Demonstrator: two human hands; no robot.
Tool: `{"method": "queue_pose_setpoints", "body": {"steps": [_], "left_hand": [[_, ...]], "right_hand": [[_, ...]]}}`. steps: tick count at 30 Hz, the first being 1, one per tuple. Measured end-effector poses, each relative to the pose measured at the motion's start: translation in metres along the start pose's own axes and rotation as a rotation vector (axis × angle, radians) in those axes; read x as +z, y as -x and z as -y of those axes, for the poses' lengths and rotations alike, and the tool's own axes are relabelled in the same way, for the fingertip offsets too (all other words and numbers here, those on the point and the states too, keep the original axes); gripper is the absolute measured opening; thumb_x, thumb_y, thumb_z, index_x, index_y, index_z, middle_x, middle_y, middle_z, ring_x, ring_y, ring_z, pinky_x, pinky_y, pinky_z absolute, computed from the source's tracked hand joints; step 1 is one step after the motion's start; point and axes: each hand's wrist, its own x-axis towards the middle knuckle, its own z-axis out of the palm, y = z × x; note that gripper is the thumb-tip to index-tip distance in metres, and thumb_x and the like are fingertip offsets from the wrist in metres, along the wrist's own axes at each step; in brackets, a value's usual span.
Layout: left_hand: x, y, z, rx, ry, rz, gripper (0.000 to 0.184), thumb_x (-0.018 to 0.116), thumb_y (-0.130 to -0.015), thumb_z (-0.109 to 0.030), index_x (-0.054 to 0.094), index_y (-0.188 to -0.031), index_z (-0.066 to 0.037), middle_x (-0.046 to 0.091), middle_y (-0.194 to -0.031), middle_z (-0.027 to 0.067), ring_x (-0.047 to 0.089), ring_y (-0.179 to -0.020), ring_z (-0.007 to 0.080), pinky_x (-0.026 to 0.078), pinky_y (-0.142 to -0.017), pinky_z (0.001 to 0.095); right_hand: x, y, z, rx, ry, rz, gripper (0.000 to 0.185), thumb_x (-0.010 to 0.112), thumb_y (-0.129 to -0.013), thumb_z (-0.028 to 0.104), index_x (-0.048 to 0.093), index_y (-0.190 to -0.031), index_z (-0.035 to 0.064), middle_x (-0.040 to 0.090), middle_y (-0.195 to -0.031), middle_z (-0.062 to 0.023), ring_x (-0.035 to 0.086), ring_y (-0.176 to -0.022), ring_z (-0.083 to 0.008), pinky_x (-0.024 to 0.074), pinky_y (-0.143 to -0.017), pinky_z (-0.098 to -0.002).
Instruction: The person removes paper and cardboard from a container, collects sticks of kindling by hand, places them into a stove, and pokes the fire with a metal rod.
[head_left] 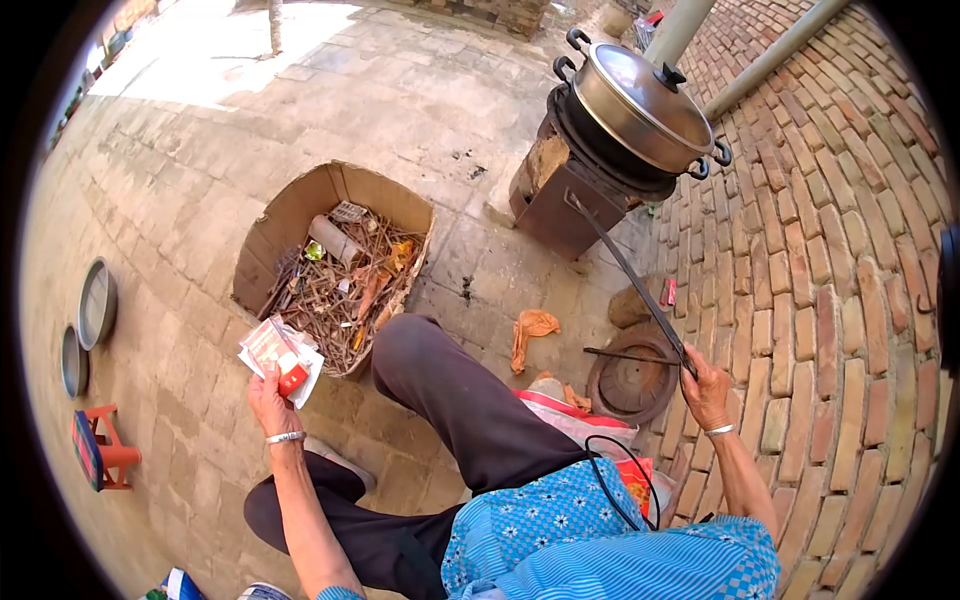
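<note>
My left hand (270, 400) is closed around several flat pieces of paper packaging (275, 350), white and pinkish with a red part, just beside the near left edge of the cardboard box. In my right hand (708, 392) are long dark metal fire tongs (640, 282), gripped at the near end. Their far tip reaches the front of the metal stove (568, 215), at or close to its door; contact is unclear. On the stove sits a large steel pot (640, 120) with its lid (655, 90) on.
Twigs and scraps (340, 285) fill the cardboard box (390, 190). A round iron cover (632, 380) with a bar, an orange cloth (533, 332) and a red-and-white sack (570, 420) lie near the brick wall (800, 300). Two basins (97, 300) and a small stool (105, 448) stand left.
</note>
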Motion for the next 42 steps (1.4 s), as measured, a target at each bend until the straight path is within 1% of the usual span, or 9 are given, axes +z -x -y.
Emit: {"method": "queue_pose_setpoints", "body": {"steps": [20,22,23,25,34,38,39,40,42], "left_hand": [[0.003,0.000,-0.001,-0.004,-0.001,-0.013,0.026,0.059,-0.093,-0.015,0.056,-0.113,0.002,0.066,-0.105,0.0100,0.066,-0.088,0.0176,0.055,-0.078,0.0312],[0.004,0.000,-0.001,-0.002,0.006,0.005,0.027,0.059,-0.093,-0.015,0.056,-0.113,0.002,0.066,-0.105,0.0103,0.066,-0.088,0.0177,0.055,-0.078,0.0313],[0.005,0.001,-0.002,-0.003,0.006,0.005,0.027,0.059,-0.093,-0.015,0.056,-0.113,0.002,0.066,-0.105,0.0103,0.066,-0.088,0.0177,0.055,-0.078,0.0313],[0.008,0.003,-0.004,-0.003,0.011,0.004,0.024,0.059,-0.093,-0.015,0.056,-0.111,0.001,0.065,-0.104,0.0085,0.065,-0.086,0.0146,0.055,-0.075,0.0288],[0.008,0.002,-0.004,-0.007,0.013,-0.004,0.029,0.059,-0.094,-0.016,0.055,-0.116,0.002,0.065,-0.108,0.0091,0.066,-0.091,0.0164,0.055,-0.081,0.0308],[0.008,0.003,-0.005,-0.017,0.007,-0.021,0.031,0.060,-0.093,-0.016,0.056,-0.117,0.002,0.065,-0.110,0.0094,0.066,-0.093,0.0166,0.054,-0.081,0.0308],[0.013,0.006,-0.008,-0.027,0.003,-0.030,0.031,0.060,-0.093,-0.017,0.056,-0.117,0.003,0.065,-0.111,0.0094,0.065,-0.094,0.0165,0.054,-0.082,0.0306],[0.015,0.007,-0.010,-0.035,-0.002,-0.037,0.032,0.061,-0.093,-0.017,0.056,-0.118,0.003,0.065,-0.111,0.0094,0.065,-0.094,0.0163,0.054,-0.083,0.0304],[0.013,0.007,-0.008,-0.039,-0.006,-0.041,0.034,0.061,-0.093,-0.018,0.056,-0.119,0.003,0.064,-0.112,0.0093,0.064,-0.096,0.0158,0.053,-0.084,0.0301]], "right_hand": [[0.018,-0.009,-0.010,-0.048,-0.030,-0.024,0.044,0.062,-0.075,0.001,0.061,-0.118,0.0055,0.066,-0.096,-0.0207,0.065,-0.080,-0.0372,0.0511,-0.068,-0.0413],[0.017,-0.007,-0.004,-0.069,-0.095,-0.072,0.040,0.061,-0.075,0.002,0.063,-0.115,0.0053,0.060,-0.073,-0.0216,0.060,-0.063,-0.0362,0.0446,-0.057,-0.0401],[0.015,-0.006,-0.001,-0.068,-0.094,-0.072,0.040,0.061,-0.075,0.002,0.063,-0.115,0.0053,0.060,-0.073,-0.0216,0.060,-0.063,-0.0362,0.0446,-0.057,-0.0401],[0.009,-0.004,0.008,-0.004,-0.070,0.012,0.042,0.061,-0.075,0.001,0.062,-0.116,0.0049,0.066,-0.093,-0.0216,0.065,-0.076,-0.0363,0.0506,-0.064,-0.0388],[0.019,0.007,0.011,0.060,-0.173,0.023,0.039,0.062,-0.077,0.001,0.063,-0.116,0.0069,0.067,-0.093,-0.0196,0.067,-0.076,-0.0308,0.0497,-0.065,-0.0363],[0.013,0.017,0.009,0.116,-0.131,0.070,0.040,0.062,-0.079,0.001,0.062,-0.118,0.0082,0.063,-0.079,-0.0195,0.058,-0.058,-0.0262,0.0438,-0.055,-0.0350],[0.015,0.020,0.014,0.023,-0.226,-0.039,0.034,0.057,-0.084,0.002,0.061,-0.118,0.0048,0.037,-0.060,-0.0049,0.034,-0.052,-0.0125,0.0313,-0.048,-0.0295],[0.010,0.021,0.017,0.017,-0.226,-0.026,0.034,0.057,-0.084,0.002,0.061,-0.118,0.0048,0.037,-0.060,-0.0049,0.034,-0.052,-0.0125,0.0313,-0.048,-0.0295],[-0.006,0.022,0.023,0.105,-0.100,0.029,0.041,0.058,-0.082,0.001,0.059,-0.122,0.0088,0.055,-0.069,-0.0150,0.050,-0.052,-0.0215,0.0410,-0.053,-0.0327]]}}
